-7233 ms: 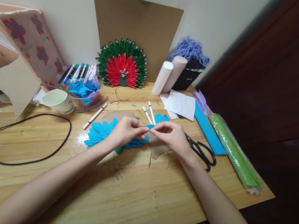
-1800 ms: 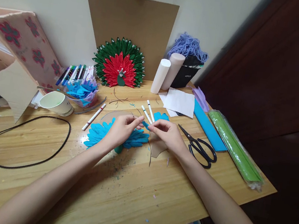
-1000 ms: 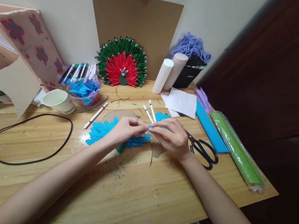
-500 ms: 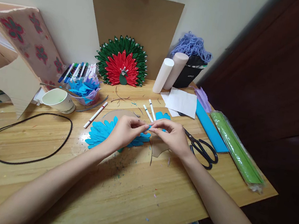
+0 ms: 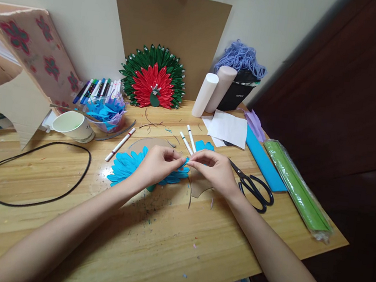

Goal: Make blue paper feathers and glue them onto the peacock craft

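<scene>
My left hand (image 5: pixel 158 165) and my right hand (image 5: pixel 214 169) meet above the middle of the wooden table (image 5: pixel 165 246). Both pinch one small blue paper petal (image 5: pixel 187 161) between fingertips. Under my left hand lies a fan of blue paper petals (image 5: pixel 124 167) glued on a brown cardboard cut-out (image 5: pixel 200 187). Two white markers (image 5: pixel 188 142) lie just behind my fingers. Black scissors (image 5: pixel 253 191) rest right of my right hand.
A red and green paper fan (image 5: pixel 153 79) leans on a cardboard sheet at the wall. A paper cup (image 5: pixel 72 126), a bowl of blue petals (image 5: pixel 105 112), markers (image 5: pixel 98 90), a black cable (image 5: pixel 44 176), foam rolls (image 5: pixel 211 92), white paper (image 5: pixel 228 129), blue (image 5: pixel 264 164) and green (image 5: pixel 295 190) paper rolls lie around.
My hands stay together over the blue fan, fingers shifting slightly on the small petal. Nothing else on the table has moved.
</scene>
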Demonstrator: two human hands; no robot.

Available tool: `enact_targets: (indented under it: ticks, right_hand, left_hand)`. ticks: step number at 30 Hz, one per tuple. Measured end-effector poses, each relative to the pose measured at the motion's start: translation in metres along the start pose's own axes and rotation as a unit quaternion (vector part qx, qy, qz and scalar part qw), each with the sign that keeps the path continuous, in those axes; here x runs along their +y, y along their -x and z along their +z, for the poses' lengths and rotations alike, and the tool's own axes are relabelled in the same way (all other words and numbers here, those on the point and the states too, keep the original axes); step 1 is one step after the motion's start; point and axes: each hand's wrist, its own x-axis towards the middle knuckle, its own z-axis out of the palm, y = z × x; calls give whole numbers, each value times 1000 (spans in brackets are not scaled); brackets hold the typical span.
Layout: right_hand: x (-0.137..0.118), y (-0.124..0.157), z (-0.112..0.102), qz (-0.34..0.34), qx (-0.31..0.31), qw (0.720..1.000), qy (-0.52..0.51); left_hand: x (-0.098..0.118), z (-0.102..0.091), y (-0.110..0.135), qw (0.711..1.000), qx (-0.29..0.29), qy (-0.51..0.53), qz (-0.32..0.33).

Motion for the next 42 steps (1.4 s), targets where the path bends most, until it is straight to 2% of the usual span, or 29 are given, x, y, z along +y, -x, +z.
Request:
enact_targets:
  ticks: [6,11,19,26,31,37,42]
  right_hand:
    - [-1,1,-2,-4,-7,1000,16]
    - [1,0,-4,-15,-10,999,27]
    - [4,0,-5,-24,-8,999,25]
    - [2,0,-4,-17,12,1000,0]
    - [1,-1,-5,-9,-24,999,22]
    - [-2,1,-8,-44,-23,996,75]
    - [-1,1,-10,-3,-36,997,65]
  left_hand:
    - [0,-5,0,999,-18,-24,36]
    - [0,-4,1,999,-29,-12,29]
    - [-4,-3,2,995,-19,-76,68]
    - [-6,0,4,992,7,-77,99]
    - [-4,0,5,993,6,-70,92]
    - [-2,-2,4,991,-13,-106,82]
    - [4,-4,4,988,-29,-123,94]
